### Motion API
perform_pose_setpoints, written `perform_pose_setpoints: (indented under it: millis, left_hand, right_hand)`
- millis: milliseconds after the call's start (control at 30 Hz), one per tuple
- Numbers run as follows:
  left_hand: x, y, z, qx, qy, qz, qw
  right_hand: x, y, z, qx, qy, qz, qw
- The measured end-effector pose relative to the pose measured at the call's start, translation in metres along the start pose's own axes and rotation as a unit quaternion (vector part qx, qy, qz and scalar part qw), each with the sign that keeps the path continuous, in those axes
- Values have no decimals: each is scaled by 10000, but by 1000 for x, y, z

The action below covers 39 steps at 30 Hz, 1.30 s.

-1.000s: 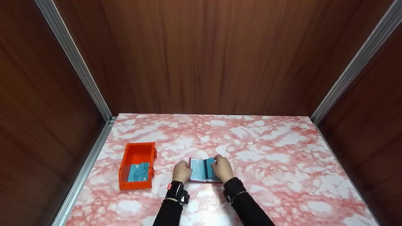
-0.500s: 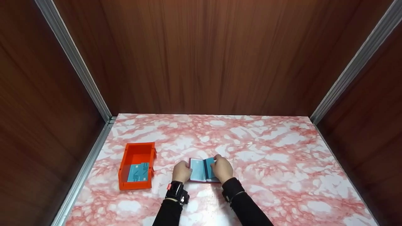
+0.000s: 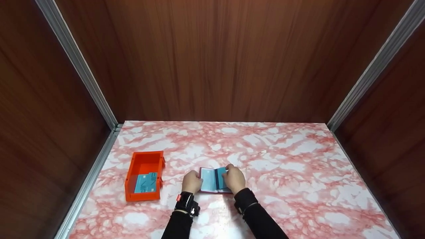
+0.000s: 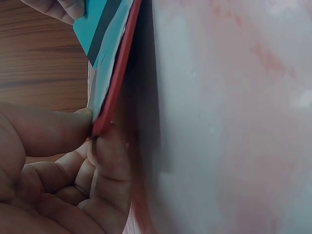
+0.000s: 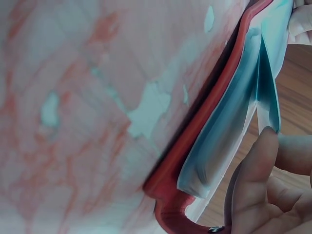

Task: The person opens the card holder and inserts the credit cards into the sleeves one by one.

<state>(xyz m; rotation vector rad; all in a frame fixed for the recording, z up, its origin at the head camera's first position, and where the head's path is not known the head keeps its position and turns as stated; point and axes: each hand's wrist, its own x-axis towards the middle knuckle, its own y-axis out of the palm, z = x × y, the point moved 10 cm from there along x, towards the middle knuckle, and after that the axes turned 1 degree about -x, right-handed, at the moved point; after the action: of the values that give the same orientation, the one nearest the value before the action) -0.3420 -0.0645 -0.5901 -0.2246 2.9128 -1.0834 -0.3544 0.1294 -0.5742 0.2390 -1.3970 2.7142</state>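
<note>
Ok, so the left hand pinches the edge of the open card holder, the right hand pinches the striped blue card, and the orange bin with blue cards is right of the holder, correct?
Not the bin's side: the head view shows the orange bin left of the card holder. The rest of your statement stands.

In the left-wrist view, the red wallet is cut off by the top edge. From the head camera, part of the blue card is covered by the right hand, both black sleeves are cropped below, and lettering on the cards in the orange box cannot be clearly read.
</note>
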Motion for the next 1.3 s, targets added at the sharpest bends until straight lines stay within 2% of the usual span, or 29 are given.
perform_pose_setpoints:
  millis: [200, 367, 800, 1133, 1300]
  left_hand:
    - [1, 0, -1, 56, 94, -35, 9999]
    - [1, 0, 0, 69, 57, -31, 10000]
    - [0, -1, 0, 6, 75, -51, 10000]
    - [0, 0, 0, -118, 72, -9, 9999]
    - [0, -1, -1, -143, 91, 9, 9999]
  right_hand:
    - [0, 3, 0, 110, 42, 105, 9999]
    - [0, 5, 1, 186, 62, 171, 9997]
    - [-2, 9, 11, 50, -341, 199, 9992]
    - [-5, 12, 22, 112, -595, 367, 9975]
    - [-6, 14, 25, 46, -569, 359, 9977]
